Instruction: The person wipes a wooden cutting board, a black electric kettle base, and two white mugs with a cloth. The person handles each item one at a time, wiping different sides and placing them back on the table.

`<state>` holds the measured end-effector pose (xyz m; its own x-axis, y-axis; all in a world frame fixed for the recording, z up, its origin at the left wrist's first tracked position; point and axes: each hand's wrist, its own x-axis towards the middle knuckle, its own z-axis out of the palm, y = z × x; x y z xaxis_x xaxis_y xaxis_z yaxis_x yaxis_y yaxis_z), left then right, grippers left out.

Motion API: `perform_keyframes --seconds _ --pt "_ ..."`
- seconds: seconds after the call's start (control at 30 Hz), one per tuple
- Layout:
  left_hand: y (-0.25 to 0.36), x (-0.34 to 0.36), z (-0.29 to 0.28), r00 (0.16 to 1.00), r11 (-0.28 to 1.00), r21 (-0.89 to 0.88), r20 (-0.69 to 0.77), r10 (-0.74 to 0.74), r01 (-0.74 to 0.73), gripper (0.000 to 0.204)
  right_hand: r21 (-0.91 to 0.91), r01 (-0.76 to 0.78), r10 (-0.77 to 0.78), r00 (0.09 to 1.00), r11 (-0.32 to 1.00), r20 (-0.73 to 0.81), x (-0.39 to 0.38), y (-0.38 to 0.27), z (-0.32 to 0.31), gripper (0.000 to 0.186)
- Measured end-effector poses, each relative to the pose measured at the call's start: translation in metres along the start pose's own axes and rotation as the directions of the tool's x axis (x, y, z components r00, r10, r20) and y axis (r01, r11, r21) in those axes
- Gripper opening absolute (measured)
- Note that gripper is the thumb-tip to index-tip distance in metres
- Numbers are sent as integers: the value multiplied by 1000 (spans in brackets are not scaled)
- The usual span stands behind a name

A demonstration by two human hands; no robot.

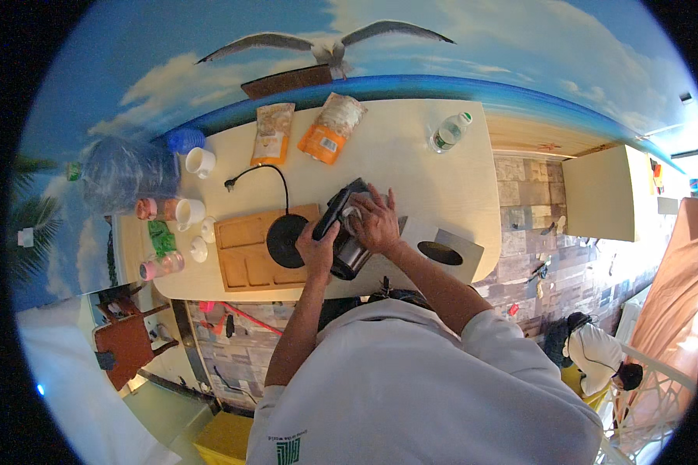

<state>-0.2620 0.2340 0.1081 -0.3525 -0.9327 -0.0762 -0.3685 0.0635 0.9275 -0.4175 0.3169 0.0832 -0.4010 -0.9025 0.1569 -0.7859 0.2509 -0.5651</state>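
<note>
My left hand [318,246] has a closed grip on the black handle of the dark steel electric kettle [347,232], holding it tilted off its round black base [287,240] at 9 o'clock so the body can't turn. My right hand [376,221] presses a crumpled white cloth [352,215] onto the kettle's side, grip closed on it. The kettle sits dead centre over the pale wooden table [411,167], base parked on the wooden tray [244,252]; two snack bags [302,132] at 12, clear plastic bottle [450,132] at 1.
</note>
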Motion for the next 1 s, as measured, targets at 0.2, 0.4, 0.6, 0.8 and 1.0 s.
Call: perform_keyframes --seconds 0.2,0.4,0.6,0.8,1.0 --pt "10 0 9 995 996 -42 -56 -77 75 33 -9 -256 255 964 967 -81 8 23 14 42" --pt "3 5 8 970 974 -134 -136 -199 181 32 48 -120 122 991 992 -52 -16 -8 16 47" --pt "5 18 9 954 932 -288 -131 -268 222 27 218 58 -75 995 974 72 -34 -51 1 51" --pt "-19 25 3 890 822 -461 -131 -436 335 23 225 369 -390 919 902 59 -54 -37 -4 77" --pt "-24 27 0 746 587 -654 -53 -664 477 25 235 384 -381 923 893 -59 -69 -17 10 78"
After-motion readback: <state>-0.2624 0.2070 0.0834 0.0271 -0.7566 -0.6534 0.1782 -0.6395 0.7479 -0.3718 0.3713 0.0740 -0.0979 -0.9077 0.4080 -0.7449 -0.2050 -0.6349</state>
